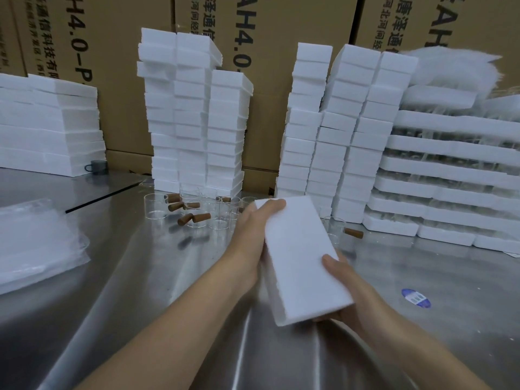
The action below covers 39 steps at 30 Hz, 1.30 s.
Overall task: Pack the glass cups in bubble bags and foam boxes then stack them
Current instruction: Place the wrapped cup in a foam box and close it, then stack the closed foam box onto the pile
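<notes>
Above the middle of the steel table (140, 291), a white foam box (302, 257) is held clear of the surface by both hands, its long side running away from the person. The left hand (251, 229) is wrapped around the far end, with the fingers curled over the top corner. The right hand (347, 285) is cupped under the near end, with the thumb pressed on the upper face.

Behind the box, a cluster of glass cups (197, 212) is set out on the table, and brown handles (194, 218) are seen among them (whether each is joined to a cup cannot be told). A single cup (334, 225) is placed just right of the box. A pile of clear bags (36, 243) is laid at the left edge.

Two tall groups of stacked foam boxes (194, 122) are ranged along the back, against printed cardboard cartons (126, 52). Foam trays (450, 178) are layered at the right, with glassware visible between them. A blue sticker (416, 297) is stuck to the table near the right forearm.
</notes>
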Motion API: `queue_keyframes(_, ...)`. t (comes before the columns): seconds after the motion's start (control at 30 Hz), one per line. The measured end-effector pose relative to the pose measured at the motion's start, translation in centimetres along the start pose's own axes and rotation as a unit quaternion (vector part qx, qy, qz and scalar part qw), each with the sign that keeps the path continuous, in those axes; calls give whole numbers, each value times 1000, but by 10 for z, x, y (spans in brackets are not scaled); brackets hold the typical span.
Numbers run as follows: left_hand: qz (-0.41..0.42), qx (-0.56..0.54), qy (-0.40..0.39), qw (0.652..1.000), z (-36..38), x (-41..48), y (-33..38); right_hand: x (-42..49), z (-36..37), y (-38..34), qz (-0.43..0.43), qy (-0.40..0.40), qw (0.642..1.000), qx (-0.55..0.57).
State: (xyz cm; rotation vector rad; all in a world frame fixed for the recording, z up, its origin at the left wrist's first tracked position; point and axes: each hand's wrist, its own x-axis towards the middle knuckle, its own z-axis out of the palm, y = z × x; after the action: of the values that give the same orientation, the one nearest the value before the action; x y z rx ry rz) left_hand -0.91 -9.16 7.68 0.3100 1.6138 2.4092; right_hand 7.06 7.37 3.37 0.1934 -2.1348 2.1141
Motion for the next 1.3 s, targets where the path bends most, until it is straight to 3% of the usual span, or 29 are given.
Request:
queue_keyframes(0.13,26,-37,6,999,16,-2,-19,-9,10,-9,4,107,989,103)
queue_keyframes(0.23,3,-34,-38,999,27,-6,-32,-18,24,-30,21,90,984,152)
queue_keyframes(0.33,-21,-29,-85,996,25,-3,-31,-27,11,-47,-64,68,986,138)
queue_keyframes(0.37,-25,-26,-101,994,24,-3,-29,-24,5,-50,-72,102,984,127)
queue_keyframes(0.47,-41,7,-128,991,28,-9,-29,-12,-4,-49,-8,161,978,136)
queue_keyframes(0.63,-41,64,-156,985,30,-14,-36,-25,-21,-24,76,133,974,166)
queue_keyframes(0.8,-24,135,-167,976,27,-17,-32,-21,-29,-27,78,155,975,137)
queue_keyframes(0.97,-52,206,-241,947,21,-15,-33,-17,-45,-32,4,234,965,114)
queue_keyframes(1.17,7,199,-174,964,27,-13,-33,-16,-48,-31,-15,241,966,88)
queue_keyframes(1.3,72,101,-82,989,8,13,9,-15,-53,-16,18,294,956,-1)
